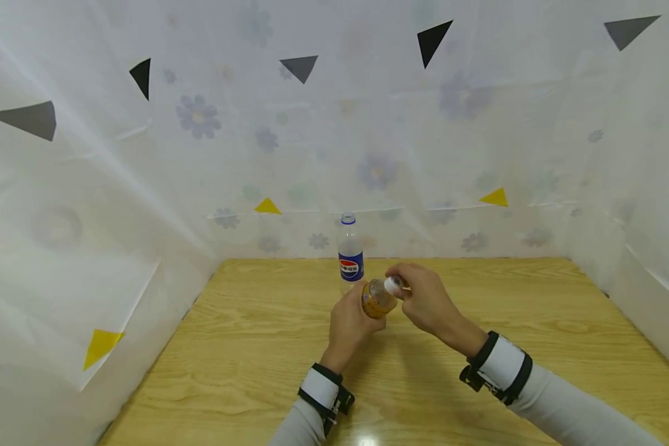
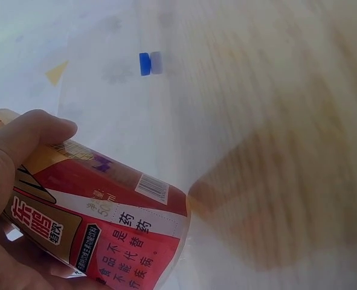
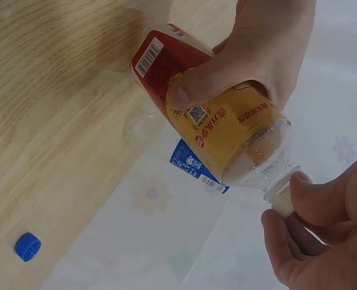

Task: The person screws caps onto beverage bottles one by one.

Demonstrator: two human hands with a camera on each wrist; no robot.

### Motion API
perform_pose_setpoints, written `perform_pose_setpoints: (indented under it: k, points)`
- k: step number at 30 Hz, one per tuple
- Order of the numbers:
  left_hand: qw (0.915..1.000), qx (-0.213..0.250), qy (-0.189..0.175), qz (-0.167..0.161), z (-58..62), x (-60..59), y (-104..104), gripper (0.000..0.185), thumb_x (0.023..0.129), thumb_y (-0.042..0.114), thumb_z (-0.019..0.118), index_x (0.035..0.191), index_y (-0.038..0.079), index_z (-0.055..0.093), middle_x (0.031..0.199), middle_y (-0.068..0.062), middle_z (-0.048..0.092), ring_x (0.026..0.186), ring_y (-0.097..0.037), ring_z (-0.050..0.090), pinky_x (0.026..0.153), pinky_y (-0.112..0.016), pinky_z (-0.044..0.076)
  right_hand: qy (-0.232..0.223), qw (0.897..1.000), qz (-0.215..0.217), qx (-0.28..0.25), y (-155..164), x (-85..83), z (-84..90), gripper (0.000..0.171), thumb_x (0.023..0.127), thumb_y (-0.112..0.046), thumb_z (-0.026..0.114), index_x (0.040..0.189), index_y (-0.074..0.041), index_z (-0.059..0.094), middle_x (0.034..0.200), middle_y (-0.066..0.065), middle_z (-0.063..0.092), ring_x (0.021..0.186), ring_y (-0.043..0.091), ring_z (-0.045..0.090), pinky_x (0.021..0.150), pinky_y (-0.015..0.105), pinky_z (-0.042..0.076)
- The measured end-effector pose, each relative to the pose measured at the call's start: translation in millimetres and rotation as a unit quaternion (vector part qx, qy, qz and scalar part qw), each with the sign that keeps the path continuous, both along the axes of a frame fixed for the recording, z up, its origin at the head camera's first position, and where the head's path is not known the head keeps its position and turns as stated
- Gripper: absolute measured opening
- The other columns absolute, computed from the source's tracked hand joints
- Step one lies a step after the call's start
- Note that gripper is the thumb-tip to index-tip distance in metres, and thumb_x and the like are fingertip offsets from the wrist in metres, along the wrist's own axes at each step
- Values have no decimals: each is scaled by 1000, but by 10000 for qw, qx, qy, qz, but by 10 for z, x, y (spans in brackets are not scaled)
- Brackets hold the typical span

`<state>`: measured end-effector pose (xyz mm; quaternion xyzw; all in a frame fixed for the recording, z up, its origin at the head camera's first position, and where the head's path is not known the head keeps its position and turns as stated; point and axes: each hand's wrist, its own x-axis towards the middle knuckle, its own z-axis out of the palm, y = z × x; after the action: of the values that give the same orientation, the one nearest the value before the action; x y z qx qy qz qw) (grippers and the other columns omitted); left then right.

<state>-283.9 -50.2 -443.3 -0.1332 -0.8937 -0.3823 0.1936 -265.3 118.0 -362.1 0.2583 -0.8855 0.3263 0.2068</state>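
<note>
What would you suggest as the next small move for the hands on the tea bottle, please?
Probably twist the white cap further: the right hand pinches it on the neck, while the left hand grips the tea bottle, tilted above the table.

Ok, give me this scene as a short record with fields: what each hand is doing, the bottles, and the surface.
left hand: grips the tea bottle round its red label, bottle tilted
right hand: pinches the white cap on the tea bottle's neck
tea bottle: clear plastic, part full of amber liquid
second bottle: blue label, blue cap, upright at the table's far edge, untouched
table: light wood
backdrop: white flowered sheeting with paper triangles
</note>
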Motion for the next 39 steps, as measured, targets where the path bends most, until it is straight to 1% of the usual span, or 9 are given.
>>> perform_pose_setpoints:
  k: [3, 7, 13, 20, 24, 27, 30, 34, 39]
  points:
    - [9999, 22, -103, 35, -4, 4, -3, 68, 67, 17, 91, 127, 14, 60, 109, -4, 72, 93, -18, 67, 84, -36, 55, 2, 10000, -75, -29, -6, -7, -13, 24, 84, 13, 69, 106, 4, 70, 98, 16, 70, 86, 29, 68, 73, 43, 59]
    - [9998, 59, -189, 63, -3, 23, 3, 68, 67, 16, 92, 128, 14, 60, 111, -3, 72, 95, -18, 67, 86, -37, 56, -133, 9996, -229, -51, 6, -17, -31, 9, 91, -5, 74, 96, -1, 68, 84, 8, 65, 69, 16, 57, 60, 32, 50]
    - [9997, 99, -207, 50, -8, 36, 7, 68, 68, 15, 92, 128, 15, 60, 111, -3, 72, 95, -18, 67, 86, -38, 56, -245, 9992, -302, -25, 45, -46, -55, 24, 94, -22, 74, 81, -8, 60, 66, 0, 54, 53, 11, 43, 47, 25, 37]
    - [9998, 88, -202, 30, -3, 21, -2, 67, 69, 16, 91, 128, 15, 59, 111, -3, 71, 95, -18, 67, 86, -37, 56, -216, 9993, -301, 2, 49, -62, -59, 26, 95, -25, 73, 81, -8, 60, 65, -1, 54, 52, 10, 42, 46, 24, 36]
    - [9998, 37, -185, 44, -3, 14, -4, 67, 68, 16, 91, 127, 14, 60, 110, -4, 72, 95, -18, 67, 85, -38, 56, -394, 9982, -393, 208, 49, -46, -28, 25, 96, -27, 72, 95, -4, 65, 77, 6, 63, 61, 17, 54, 53, 30, 46]
    - [9998, -29, -180, 59, -8, 12, -7, 66, 69, 17, 91, 127, 13, 60, 110, -4, 72, 95, -19, 68, 86, -37, 56, -663, 9959, -437, 444, 58, -20, 21, 49, 93, -32, 76, 124, 2, 61, 106, 19, 70, 89, 33, 68, 73, 45, 57]
    - [9998, -33, -172, 69, -10, 9, -13, 66, 69, 17, 91, 127, 14, 60, 110, -4, 72, 95, -19, 68, 86, -37, 56, -778, 9947, -346, 568, 58, 10, 78, 69, 89, -28, 80, 144, 2, 50, 134, 25, 62, 118, 43, 63, 92, 58, 53]
    - [9999, -2, -120, 96, -10, 2, -18, 68, 67, 16, 91, 127, 14, 60, 109, -3, 72, 94, -18, 68, 84, -36, 56, -605, 9969, -55, 503, 28, 35, 112, 56, 87, -4, 77, 139, -1, 56, 137, 22, 62, 122, 43, 61, 94, 57, 53]
    - [9999, -26, -15, 131, -12, 4, -16, 67, 64, 16, 92, 124, 14, 61, 104, -3, 72, 90, -18, 68, 79, -36, 56, -468, 9985, 87, 279, -5, 58, 83, 42, 85, 12, 69, 125, -2, 65, 121, 18, 70, 109, 39, 69, 83, 51, 58]
